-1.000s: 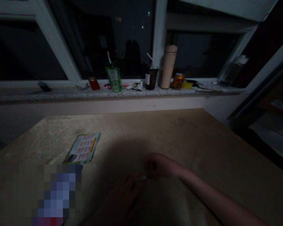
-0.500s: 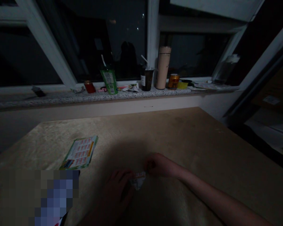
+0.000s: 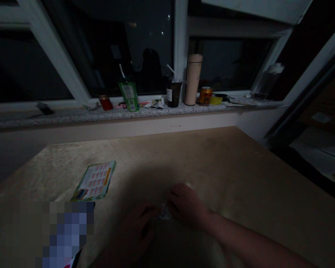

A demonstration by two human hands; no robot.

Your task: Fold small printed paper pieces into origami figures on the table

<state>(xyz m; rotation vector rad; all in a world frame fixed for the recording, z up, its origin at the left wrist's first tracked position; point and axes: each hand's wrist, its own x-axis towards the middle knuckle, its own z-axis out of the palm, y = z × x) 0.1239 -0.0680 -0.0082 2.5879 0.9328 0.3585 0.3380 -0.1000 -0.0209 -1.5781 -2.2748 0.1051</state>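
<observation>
A small pale piece of folded paper (image 3: 164,213) with faint printed marks lies low over the table, between my two hands. My left hand (image 3: 135,227) is in deep shadow, its thumb and fingers closed at the paper's left edge. From the right, my right hand (image 3: 185,204) reaches over with bent fingers closed at the paper's right side and covers part of it. The dim light hides the exact fingertip contact.
A green-edged printed card stack (image 3: 96,180) lies left on the wooden table (image 3: 212,156). Beside it is a pixelated blue item (image 3: 68,230). On the granite sill (image 3: 153,114) stand a green cup (image 3: 129,95), a dark cup (image 3: 173,93), a pink flask (image 3: 193,80) and an orange can (image 3: 205,96).
My right hand has turned palm down and moved left onto the paper, from just beside it. Less of the paper shows now. My left hand stays at its left edge.
</observation>
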